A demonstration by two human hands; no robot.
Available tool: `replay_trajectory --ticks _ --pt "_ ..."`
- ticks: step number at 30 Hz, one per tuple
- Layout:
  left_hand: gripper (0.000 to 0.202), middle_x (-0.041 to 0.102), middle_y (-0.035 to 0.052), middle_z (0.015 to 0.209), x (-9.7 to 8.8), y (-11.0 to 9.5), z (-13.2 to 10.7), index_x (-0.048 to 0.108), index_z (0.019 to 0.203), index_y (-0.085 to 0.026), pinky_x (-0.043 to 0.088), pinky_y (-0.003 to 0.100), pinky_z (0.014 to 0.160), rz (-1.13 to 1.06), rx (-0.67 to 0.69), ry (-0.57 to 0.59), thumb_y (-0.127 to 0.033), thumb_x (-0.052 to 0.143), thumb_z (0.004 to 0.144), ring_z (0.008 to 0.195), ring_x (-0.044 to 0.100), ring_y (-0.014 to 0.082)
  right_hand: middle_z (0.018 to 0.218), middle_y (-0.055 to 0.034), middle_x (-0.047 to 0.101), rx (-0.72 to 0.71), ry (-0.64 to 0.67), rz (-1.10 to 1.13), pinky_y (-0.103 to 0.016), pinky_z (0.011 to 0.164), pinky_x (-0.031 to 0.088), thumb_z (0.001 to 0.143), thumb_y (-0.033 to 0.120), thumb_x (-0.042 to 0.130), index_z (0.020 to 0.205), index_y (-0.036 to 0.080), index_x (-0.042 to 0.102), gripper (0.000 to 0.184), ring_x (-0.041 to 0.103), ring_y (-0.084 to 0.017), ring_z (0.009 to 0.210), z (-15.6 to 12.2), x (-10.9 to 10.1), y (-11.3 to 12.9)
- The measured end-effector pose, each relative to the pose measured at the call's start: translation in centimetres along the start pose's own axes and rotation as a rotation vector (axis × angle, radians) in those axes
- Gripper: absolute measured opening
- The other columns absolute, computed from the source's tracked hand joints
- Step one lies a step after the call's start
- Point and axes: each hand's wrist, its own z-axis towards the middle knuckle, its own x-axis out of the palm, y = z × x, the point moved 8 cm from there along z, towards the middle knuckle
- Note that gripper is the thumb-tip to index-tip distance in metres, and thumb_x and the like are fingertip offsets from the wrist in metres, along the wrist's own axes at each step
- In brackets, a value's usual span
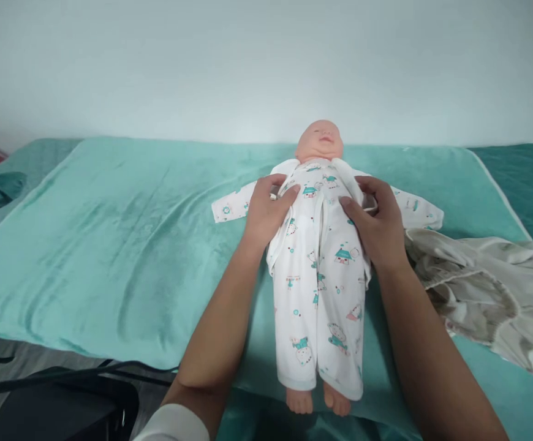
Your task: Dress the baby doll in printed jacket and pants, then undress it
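A baby doll [320, 139] lies on its back on a teal blanket [124, 245], head away from me. It wears a white romper with teal animal prints [318, 288], sleeves spread out to both sides. My left hand [266, 211] rests on the doll's left-side chest, fingers lying flat on the cloth. My right hand [377, 223] lies on the other side of the torso, fingers stretched over the romper's front flap. Neither hand grips anything. Bare doll feet [317, 398] poke out at the near end.
A crumpled cream cloth [487, 294] lies on the blanket to the right of the doll. A dark object [55, 404] and cables sit on the floor at lower left. A pale wall stands behind the bed.
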Motion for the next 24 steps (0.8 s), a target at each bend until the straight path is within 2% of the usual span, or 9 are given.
replay_trajectory --ticks 3,6,8,10,13,15,18,21,24 --pt "0.023 0.069 0.0019 0.104 0.1 -0.1 0.0 0.067 0.105 -0.024 0.048 0.032 0.095 0.101 0.009 0.009 -0.037 0.071 0.087 0.098 0.062 0.0173 0.101 0.0000 0.070 0.024 0.045 -0.079 -0.036 0.082 0.051 0.081 0.043 0.076 0.105 0.027 0.070 0.030 0.061 -0.019 0.090 0.0 0.2 -0.2" --pt "0.012 0.069 0.0000 0.092 -0.1 0.5 0.4 0.065 0.093 -0.022 0.048 0.031 0.090 0.147 -0.019 0.014 -0.033 0.066 0.090 0.090 0.062 0.0160 0.084 0.0012 0.066 0.072 -0.002 -0.114 -0.035 0.074 0.049 0.084 0.043 0.071 0.095 0.026 0.071 0.021 0.057 -0.019 0.078 0.5 -0.4 -1.2" --pt "0.011 0.069 -0.0006 0.088 -0.3 0.7 0.6 0.063 0.083 -0.021 0.047 0.030 0.088 0.166 -0.024 -0.001 -0.030 0.064 0.090 0.087 0.061 0.0155 0.077 0.0013 0.064 0.091 -0.060 -0.148 -0.034 0.071 0.048 0.084 0.041 0.069 0.089 0.025 0.070 0.016 0.056 -0.019 0.074 0.8 -1.0 -1.8" --pt "0.014 0.067 -0.0010 0.083 -0.8 0.7 0.7 0.061 0.079 -0.022 0.046 0.029 0.084 0.170 0.000 -0.046 -0.028 0.062 0.091 0.083 0.060 0.0151 0.076 0.0009 0.063 0.104 -0.139 -0.180 -0.035 0.070 0.048 0.082 0.037 0.069 0.085 0.025 0.068 0.013 0.056 -0.020 0.074 1.0 -1.9 -2.2" --pt "0.014 0.063 -0.0013 0.078 -2.5 0.7 0.8 0.058 0.078 -0.023 0.043 0.029 0.077 0.161 0.052 -0.192 -0.026 0.060 0.091 0.077 0.056 0.0155 0.078 0.0002 0.064 0.098 -0.277 -0.221 -0.037 0.074 0.048 0.081 0.033 0.066 0.085 0.024 0.067 0.011 0.057 -0.020 0.075 1.5 -4.0 -2.8" --pt "0.015 0.061 -0.0011 0.076 -3.5 1.1 0.9 0.055 0.077 -0.023 0.042 0.030 0.077 0.169 0.065 -0.269 -0.025 0.061 0.090 0.076 0.053 0.0167 0.082 -0.0010 0.065 0.079 -0.343 -0.263 -0.039 0.079 0.050 0.080 0.032 0.063 0.089 0.022 0.066 0.014 0.058 -0.021 0.077 1.9 -5.4 -3.3" --pt "0.017 0.057 0.0007 0.076 -3.9 1.6 1.0 0.051 0.075 -0.024 0.043 0.034 0.083 0.269 0.062 -0.284 -0.022 0.062 0.088 0.080 0.053 0.0210 0.096 -0.0056 0.068 0.048 -0.336 -0.362 -0.044 0.085 0.053 0.076 0.026 0.061 0.103 0.020 0.066 0.029 0.061 -0.023 0.084 2.7 -6.3 -4.1" --pt "0.017 0.062 0.0070 0.090 -3.6 1.0 0.7 0.052 0.078 -0.025 0.043 0.042 0.094 0.440 0.123 -0.268 -0.012 0.059 0.086 0.098 0.055 0.0285 0.119 -0.0124 0.067 -0.125 -0.266 -0.495 -0.054 0.101 0.049 0.077 0.021 0.058 0.119 0.021 0.064 0.043 0.062 -0.030 0.109 2.7 -5.2 -3.3" --pt "0.020 0.065 0.0115 0.112 -2.9 -0.1 0.2 0.061 0.086 -0.025 0.040 0.048 0.105 0.518 0.222 -0.252 -0.007 0.054 0.085 0.118 0.051 0.0328 0.136 -0.0144 0.061 -0.328 -0.139 -0.530 -0.057 0.113 0.039 0.086 0.023 0.055 0.128 0.023 0.062 0.042 0.052 -0.033 0.131 2.0 -2.8 -1.9"
